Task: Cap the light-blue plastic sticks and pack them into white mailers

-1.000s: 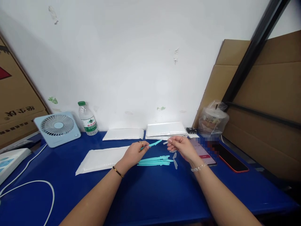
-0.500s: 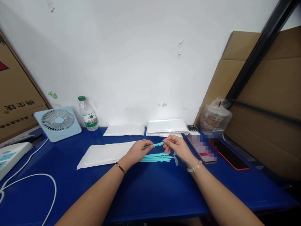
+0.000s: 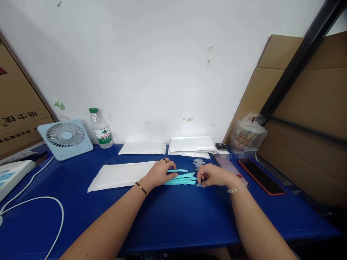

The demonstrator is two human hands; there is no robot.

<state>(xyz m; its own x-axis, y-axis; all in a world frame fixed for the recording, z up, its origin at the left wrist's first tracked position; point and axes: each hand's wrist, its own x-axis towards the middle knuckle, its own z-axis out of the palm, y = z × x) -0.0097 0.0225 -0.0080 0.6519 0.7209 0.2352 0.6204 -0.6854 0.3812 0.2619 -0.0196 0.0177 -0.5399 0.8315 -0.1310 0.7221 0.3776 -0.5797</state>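
Several turquoise eyebrow razors (image 3: pixel 181 180) lie side by side on the blue table. My left hand (image 3: pixel 160 172) rests over their left ends with thumb and fingers apart. One more razor (image 3: pixel 181 170) shows between that thumb and forefinger, slightly away from the pile. My right hand (image 3: pixel 213 176) is closed at the razors' right ends, its fingertips pinching a small translucent cap (image 3: pixel 199 184). Beyond it lie several loose translucent caps (image 3: pixel 198 163).
White padded envelopes (image 3: pixel 114 176) lie left of the razors and along the wall. A fan (image 3: pixel 66 139) and water bottle (image 3: pixel 101 130) stand at the back left. Two phones (image 3: pixel 261 177) and a bagged cup (image 3: pixel 246 135) are at the right. A white cable (image 3: pixel 61 213) crosses the left side.
The razor held between both hands has come down beside the pile, and my left fingers have parted. My right hand has moved right and down to a cap.
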